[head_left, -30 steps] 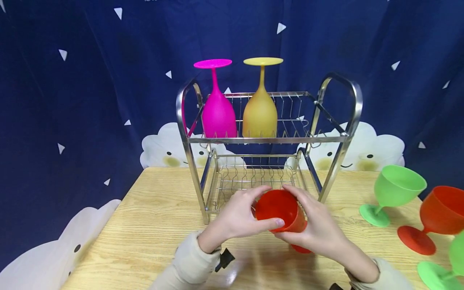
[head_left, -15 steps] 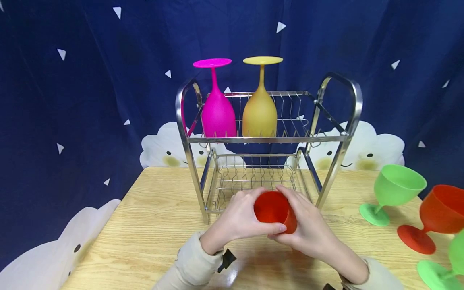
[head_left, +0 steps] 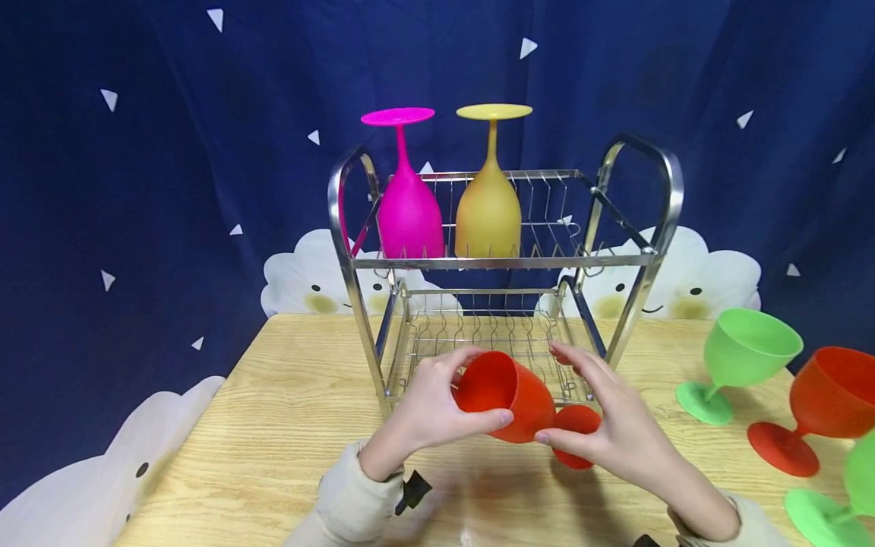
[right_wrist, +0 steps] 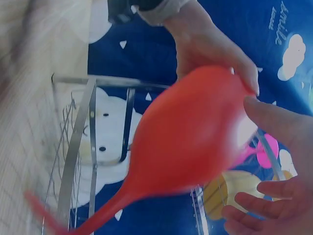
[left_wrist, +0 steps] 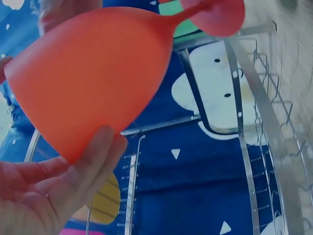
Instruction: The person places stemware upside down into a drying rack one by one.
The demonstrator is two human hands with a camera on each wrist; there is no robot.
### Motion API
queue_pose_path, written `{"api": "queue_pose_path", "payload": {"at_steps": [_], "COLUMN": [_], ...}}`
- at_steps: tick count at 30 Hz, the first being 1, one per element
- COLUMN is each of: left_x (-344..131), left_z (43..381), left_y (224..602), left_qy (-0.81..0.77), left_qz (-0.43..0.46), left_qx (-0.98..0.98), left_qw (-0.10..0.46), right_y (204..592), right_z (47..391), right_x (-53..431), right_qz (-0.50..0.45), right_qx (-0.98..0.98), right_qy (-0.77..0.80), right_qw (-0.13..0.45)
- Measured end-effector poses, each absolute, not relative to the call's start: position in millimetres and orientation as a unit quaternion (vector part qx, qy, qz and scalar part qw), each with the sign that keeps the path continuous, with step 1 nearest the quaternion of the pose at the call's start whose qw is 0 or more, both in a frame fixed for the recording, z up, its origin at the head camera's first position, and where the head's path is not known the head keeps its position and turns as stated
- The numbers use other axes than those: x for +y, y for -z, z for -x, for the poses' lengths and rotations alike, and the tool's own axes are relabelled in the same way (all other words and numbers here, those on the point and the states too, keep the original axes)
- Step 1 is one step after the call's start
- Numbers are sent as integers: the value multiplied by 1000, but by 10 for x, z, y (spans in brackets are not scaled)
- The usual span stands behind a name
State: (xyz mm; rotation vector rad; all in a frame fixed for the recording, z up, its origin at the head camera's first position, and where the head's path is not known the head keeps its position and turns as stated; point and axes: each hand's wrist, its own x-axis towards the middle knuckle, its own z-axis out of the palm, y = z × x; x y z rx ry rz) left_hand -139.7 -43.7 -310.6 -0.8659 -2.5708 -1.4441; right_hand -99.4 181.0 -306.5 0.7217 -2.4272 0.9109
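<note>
A red plastic goblet [head_left: 533, 403] lies tilted in the air in front of the rack, its mouth toward the left and its foot toward the right. My left hand [head_left: 427, 406] grips the bowl near the rim, thumb below and fingers over the far side. In the left wrist view the fingers [left_wrist: 95, 152] press against the orange-looking bowl [left_wrist: 93, 73]. My right hand [head_left: 625, 429] is spread around the stem side, its thumb tip by the bowl's lower edge. In the right wrist view, its fingers [right_wrist: 264, 205] stand apart from the bowl [right_wrist: 186, 132].
A two-tier metal dish rack [head_left: 499, 263] stands behind the hands. On its upper tier, a magenta goblet [head_left: 410, 216] and a yellow goblet [head_left: 488, 220] rest upside down. At the right of the wooden table [head_left: 273, 471] stand a green goblet [head_left: 748, 353], another red goblet [head_left: 830, 399] and a second green one [head_left: 863, 479].
The red goblet has turned, its mouth swinging left and its foot coming into sight on the right. My right hand has loosened from the bowl and moved right; the left still grips it.
</note>
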Motion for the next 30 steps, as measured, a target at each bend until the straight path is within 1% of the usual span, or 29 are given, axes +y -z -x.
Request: {"api": "queue_pose_path", "payload": {"at_steps": [6,15,18,23,26,30], "left_x": [-604,-833,-863,-839,-786,-700], "left_z": [1416,1473,1484,1511,1527,1544], "left_y": [3092,3053,3051,3072,3089,3131], "left_qy": [518,624,665,731,748,756], "left_qz": [273,288,290,308,318,315], "left_qx": [-809,-719,-679,-595,-567,-558], "left_qw": [53,101,114,126,132,136], "right_y": [3095,3184,3210,3284,3345,3408], "right_z": [995,1049,1056,1086,1133,1205], "right_x": [1990,2201,2213,2188,2144,2062], "right_qz": [-240,-220,-210,-188,-205,-244], "right_qx": [-880,-845,-836,-839,-822,-786], "right_qy": [-333,-414,-442,-471,-506,-552], "right_qw": [239,259,246,198,165,134]}}
